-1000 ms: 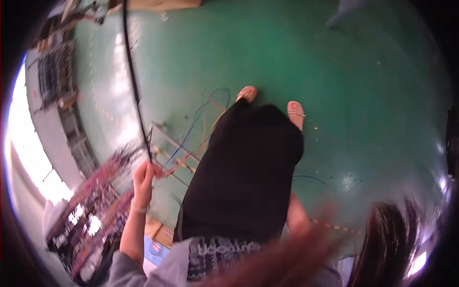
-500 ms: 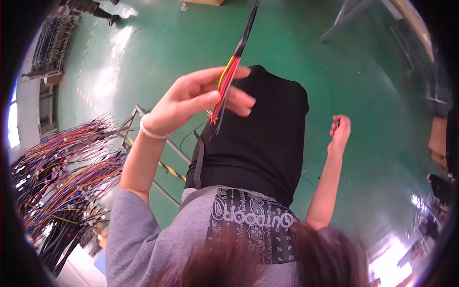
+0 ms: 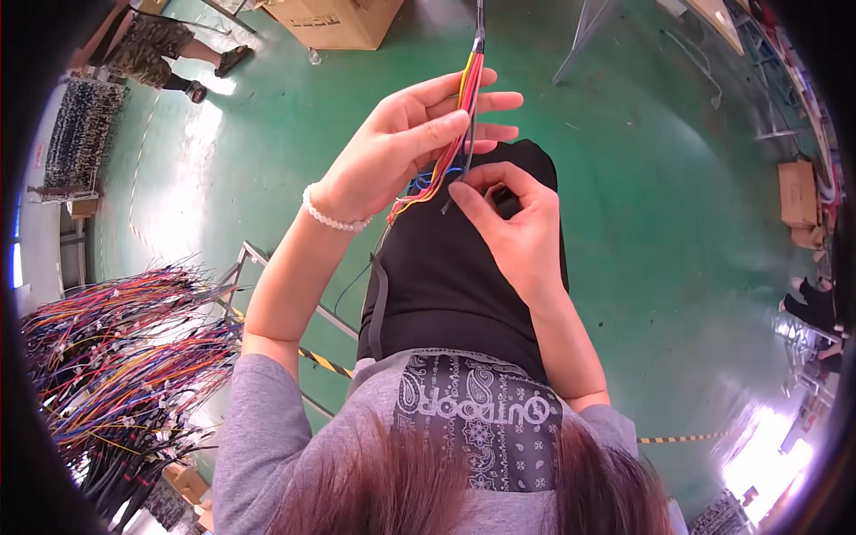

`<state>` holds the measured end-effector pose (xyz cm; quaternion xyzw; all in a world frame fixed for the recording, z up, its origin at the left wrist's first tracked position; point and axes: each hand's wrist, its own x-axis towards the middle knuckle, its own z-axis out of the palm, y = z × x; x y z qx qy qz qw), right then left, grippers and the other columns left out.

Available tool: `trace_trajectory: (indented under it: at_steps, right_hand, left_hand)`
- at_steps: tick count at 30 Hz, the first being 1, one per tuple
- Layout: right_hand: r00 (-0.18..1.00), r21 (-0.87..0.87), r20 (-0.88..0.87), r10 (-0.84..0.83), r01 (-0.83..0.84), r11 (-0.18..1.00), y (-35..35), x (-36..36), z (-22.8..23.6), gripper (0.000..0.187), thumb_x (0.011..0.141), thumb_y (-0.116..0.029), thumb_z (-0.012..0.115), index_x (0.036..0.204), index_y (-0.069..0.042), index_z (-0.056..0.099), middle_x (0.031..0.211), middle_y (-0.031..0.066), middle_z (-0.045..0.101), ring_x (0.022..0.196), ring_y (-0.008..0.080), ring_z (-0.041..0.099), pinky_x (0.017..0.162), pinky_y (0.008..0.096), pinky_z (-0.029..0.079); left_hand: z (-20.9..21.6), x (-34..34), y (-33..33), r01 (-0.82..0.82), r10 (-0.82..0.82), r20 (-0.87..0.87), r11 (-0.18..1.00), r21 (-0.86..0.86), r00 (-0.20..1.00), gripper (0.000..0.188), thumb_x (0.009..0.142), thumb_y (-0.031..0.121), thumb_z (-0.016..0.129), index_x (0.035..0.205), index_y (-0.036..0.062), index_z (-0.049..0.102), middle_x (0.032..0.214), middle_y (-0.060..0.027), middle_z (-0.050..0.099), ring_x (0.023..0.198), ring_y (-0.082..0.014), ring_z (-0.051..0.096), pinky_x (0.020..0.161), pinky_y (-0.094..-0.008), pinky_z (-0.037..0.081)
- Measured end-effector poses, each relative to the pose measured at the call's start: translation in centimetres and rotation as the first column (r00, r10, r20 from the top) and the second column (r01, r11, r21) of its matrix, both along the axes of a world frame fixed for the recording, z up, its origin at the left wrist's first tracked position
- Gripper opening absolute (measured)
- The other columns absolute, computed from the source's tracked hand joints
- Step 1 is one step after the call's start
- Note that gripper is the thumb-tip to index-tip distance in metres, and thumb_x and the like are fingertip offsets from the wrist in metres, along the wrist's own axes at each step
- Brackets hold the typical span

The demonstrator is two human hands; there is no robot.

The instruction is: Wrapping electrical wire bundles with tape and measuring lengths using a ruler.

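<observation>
Head view: holding a wire bundle (image 3: 474, 80) partly over the black garment (image 3: 464, 276), clamped between thumb and fingers of the left grip (image 3: 385, 144); poising the right grip (image 3: 522, 230) at its lower strands, thumb and forefinger nearly together, unable to tell whether pinching; wearing pale lettering (image 3: 481, 408) on a grey shirt (image 3: 352, 419) adjoining that garment.

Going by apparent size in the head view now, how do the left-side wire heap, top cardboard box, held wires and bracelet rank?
1. Wire heap
2. Cardboard box and held wires: unsure; the wires are nearer the camera
3. Bracelet
</observation>
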<state>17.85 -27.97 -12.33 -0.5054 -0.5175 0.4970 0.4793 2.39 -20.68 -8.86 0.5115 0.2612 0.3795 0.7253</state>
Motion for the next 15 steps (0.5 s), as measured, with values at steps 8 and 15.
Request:
trace_trajectory:
  at_steps: [8,15]
  right_hand:
    - [0.981,-0.071,-0.142,0.134,-0.145,0.987,0.8,2.8,-0.3,0.010,0.086,-0.009,0.070,0.082,-0.002,0.063,0.076,0.0006,0.065,0.063,0.0023,0.050,0.058,0.0188,0.040]
    - [0.966,-0.185,-0.152,0.209,-0.236,0.954,1.2,4.3,0.2,0.010,0.085,-0.008,0.067,0.084,-0.005,0.057,0.080,-0.0005,0.060,0.069,0.0018,0.049,0.062,0.0179,0.039]
  left_hand:
    - [-0.3,-0.6,0.2,0.027,-0.027,0.005,0.996,-0.090,1.000,0.051,0.097,0.009,0.048,0.143,-0.0041,0.031,0.140,-0.0225,0.045,0.118,-0.0314,0.057,0.098,-0.0396,0.049]
    - [-0.2,-0.8,0.4,0.043,-0.035,0.036,0.966,-0.254,0.999,0.050,0.097,0.007,0.043,0.144,-0.0050,0.029,0.143,-0.0242,0.041,0.121,-0.0376,0.053,0.096,-0.0421,0.051]
